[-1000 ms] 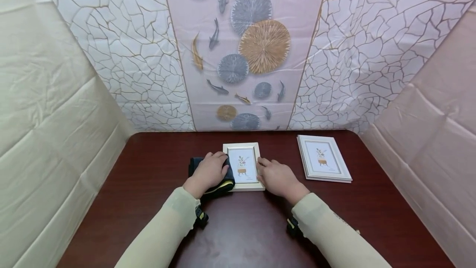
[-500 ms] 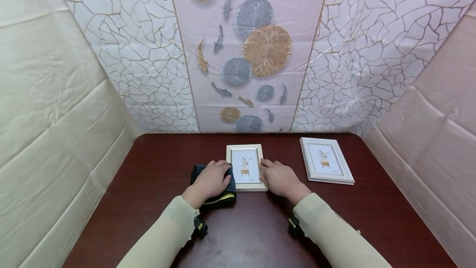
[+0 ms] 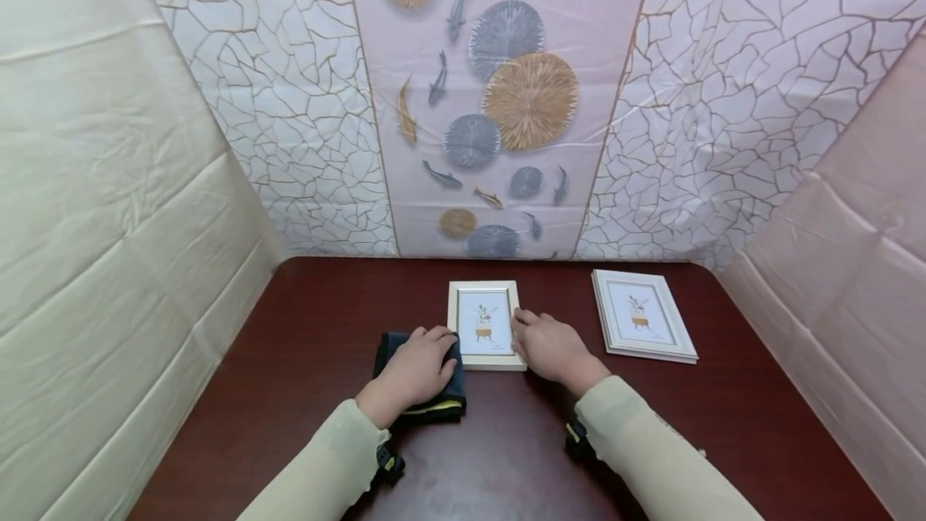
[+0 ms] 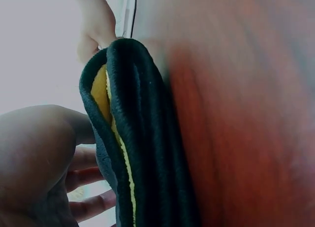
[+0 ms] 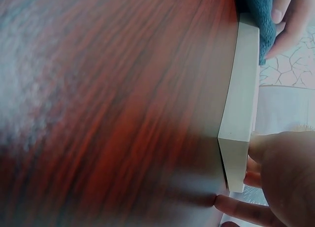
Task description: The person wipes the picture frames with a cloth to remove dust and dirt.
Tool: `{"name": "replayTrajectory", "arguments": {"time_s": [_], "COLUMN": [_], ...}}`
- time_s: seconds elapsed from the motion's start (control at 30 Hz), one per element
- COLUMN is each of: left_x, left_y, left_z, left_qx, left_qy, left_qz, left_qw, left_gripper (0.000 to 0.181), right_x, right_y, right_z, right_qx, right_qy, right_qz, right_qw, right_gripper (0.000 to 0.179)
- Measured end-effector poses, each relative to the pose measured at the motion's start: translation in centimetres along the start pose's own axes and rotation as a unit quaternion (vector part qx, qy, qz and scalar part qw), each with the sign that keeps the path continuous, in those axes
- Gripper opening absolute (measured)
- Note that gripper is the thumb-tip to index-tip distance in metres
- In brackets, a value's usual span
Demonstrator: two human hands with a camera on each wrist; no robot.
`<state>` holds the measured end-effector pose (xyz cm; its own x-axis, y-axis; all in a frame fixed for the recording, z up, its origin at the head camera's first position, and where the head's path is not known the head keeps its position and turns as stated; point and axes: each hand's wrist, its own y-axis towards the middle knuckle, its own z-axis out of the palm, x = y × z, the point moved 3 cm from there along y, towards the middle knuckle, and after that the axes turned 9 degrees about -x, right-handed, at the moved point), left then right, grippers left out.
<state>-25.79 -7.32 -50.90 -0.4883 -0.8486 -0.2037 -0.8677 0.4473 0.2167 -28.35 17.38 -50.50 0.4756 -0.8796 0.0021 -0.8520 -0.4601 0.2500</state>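
Note:
A white picture frame (image 3: pixel 486 363) with a potted-plant print lies face up near the middle of the table. My left hand (image 3: pixel 419 368) holds a folded dark cloth (image 3: pixel 444 392) with yellow lining, close by the frame's lower left corner. In the left wrist view, the thumb and fingers lie along the top of this thick fold (image 4: pixel 142 118). At the frame's right rim, my right hand (image 3: pixel 551 346) holds the border. The right wrist view shows the thumb over the border near the front corner (image 5: pixel 238 143) and one fingertip down at the tabletop.
A stack of similar white frames (image 3: pixel 644 318) lies to the right on the dark red table (image 3: pixel 325 304). Behind the table hangs a patterned cloth backdrop (image 3: pixel 477 183), with pale fabric walls (image 3: pixel 130 264) at both sides.
My left hand and the dark cloth have slid toward me, off most of the frame's lower left side. My right hand stays at the frame's right rim. The head view has shifted slightly.

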Motion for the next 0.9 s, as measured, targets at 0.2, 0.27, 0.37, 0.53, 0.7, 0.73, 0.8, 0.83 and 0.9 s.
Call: {"name": "replayTrajectory", "arguments": {"time_s": [0.2,0.27,0.37,0.53,0.7,0.73,0.8,0.83,0.9], "left_x": [-0.5,-0.7,-0.9,-1.3,-0.9,-0.7,-0.2,0.1,0.6], "left_y": [-0.7,-1.0,-1.5,-2.6,-3.1,-3.0,-3.0,-3.0,-3.1], "left_z": [0.4,0.5,0.5,0.5,0.3,0.3,0.1,0.0,-0.3], "left_qx": [0.002,0.004,0.005,0.009,0.004,0.004,0.007,0.007,0.013], "left_qy": [0.002,0.003,0.002,0.005,-0.006,-0.011,-0.022,-0.026,-0.021], "left_qz": [0.004,0.003,-0.001,-0.002,0.005,0.007,0.010,0.010,0.009], "left_qw": [1.0000,1.0000,1.0000,0.9999,1.0000,0.9999,0.9997,0.9996,0.9996], "left_gripper": [0.046,0.046,0.046,0.048,0.048,0.048,0.047,0.047,0.048], "right_x": [-0.4,-0.5,-0.4,-0.3,-0.3,-0.4,-0.4,-0.4,-0.4], "right_y": [-0.1,-0.2,-0.2,-0.2,-0.2,-0.2,-0.3,-0.3,-0.4], "right_z": [0.1,0.2,0.3,0.8,1.1,1.1,0.9,0.8,0.5], "right_qx": [-0.001,0.000,0.003,0.007,0.001,0.001,0.001,0.001,0.001], "right_qy": [0.002,0.005,0.011,0.016,0.009,0.009,0.010,0.011,0.014], "right_qz": [0.001,0.004,0.006,0.000,-0.003,-0.002,0.001,0.003,0.004], "right_qw": [1.0000,1.0000,0.9999,0.9998,1.0000,1.0000,0.9999,0.9999,0.9999], "right_gripper": [0.048,0.048,0.047,0.047,0.047,0.048,0.049,0.049,0.050]}}
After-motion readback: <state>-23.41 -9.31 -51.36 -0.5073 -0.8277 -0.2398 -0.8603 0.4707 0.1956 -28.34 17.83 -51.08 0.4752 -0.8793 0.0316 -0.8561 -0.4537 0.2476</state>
